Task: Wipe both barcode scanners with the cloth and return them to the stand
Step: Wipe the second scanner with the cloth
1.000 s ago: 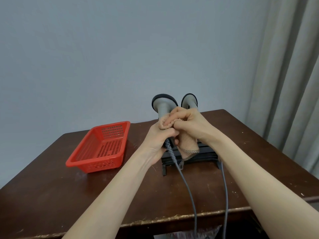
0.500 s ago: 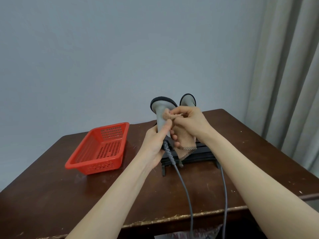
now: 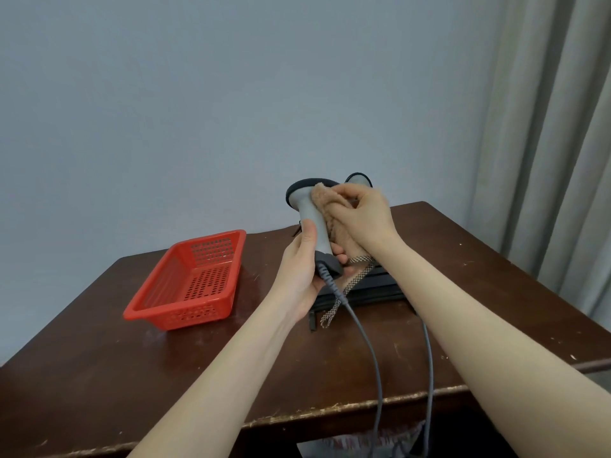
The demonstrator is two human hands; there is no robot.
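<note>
A plain grey-blue wall (image 3: 231, 94) fills the background, with pale curtain (image 3: 555, 127) folds down the right side. Below it stands a dark, scuffed wooden table (image 3: 99, 358), carrying a red perforated basket (image 3: 180, 315) on the left and a black stand (image 3: 373, 289) near the middle. Above the stand the left hand (image 3: 301, 269) has its fingers curled round the lower handle of a grey scanner (image 3: 312, 223), held upright and clear of the stand. The right hand (image 3: 363, 216) pinches a tan fleecy cloth (image 3: 325, 206) against the scanner's neck and head. The second scanner (image 3: 358, 178) shows only its head behind that hand; it is probably seated in the stand, though the seat is hidden. Two grey cables (image 3: 370, 352) run off the near edge. A second ago both hands were clasped together on the handle; since then the right hand and cloth have climbed to the head, and the cloth's checked trim hangs lower.
</note>
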